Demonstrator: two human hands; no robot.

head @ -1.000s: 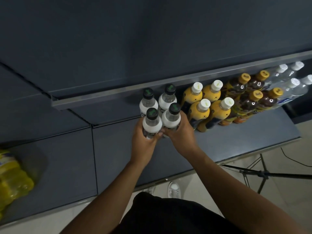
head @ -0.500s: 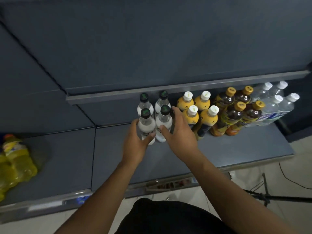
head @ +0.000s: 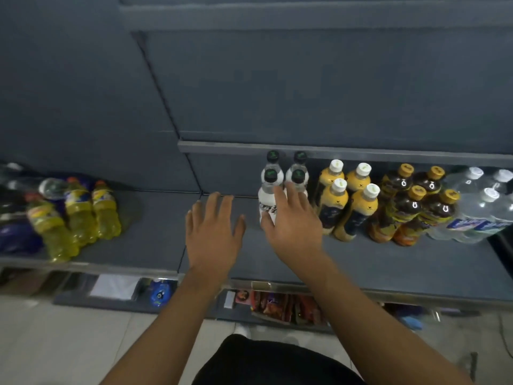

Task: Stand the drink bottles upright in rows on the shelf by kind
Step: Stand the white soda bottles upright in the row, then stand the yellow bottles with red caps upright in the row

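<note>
Stood upright on the right part of the shelf (head: 361, 262), in neat blocks by kind: four white bottles with black caps (head: 268, 201), four yellow bottles with white caps (head: 358, 212), four dark-brown bottles with gold caps (head: 408, 212), and clear water bottles (head: 483, 209) at the far right, four caps counted there, though cut off by the frame edge. Each block set two wide and two deep, touching its neighbour. Judged well over half done on that side.

Left undone: a loose heap on the left part of the shelf. Counted there three yellow-green bottles (head: 80, 212) lying on their sides, one clear bottle (head: 52, 187) lying behind them, and dark blue-purple shapes (head: 16, 234) too blurred to count or name. Judged the next batch to be stood up and sorted, with bare shelf between the heap and the white block to take them.

Left hand (head: 212, 234) spread flat and empty above the bare shelf, apart from every bottle. Right hand (head: 291, 226) open too, fingers (head: 280, 195) loosely spread in front of the front white bottles, gripping nothing; could not tell whether touching or just short of them.
</note>
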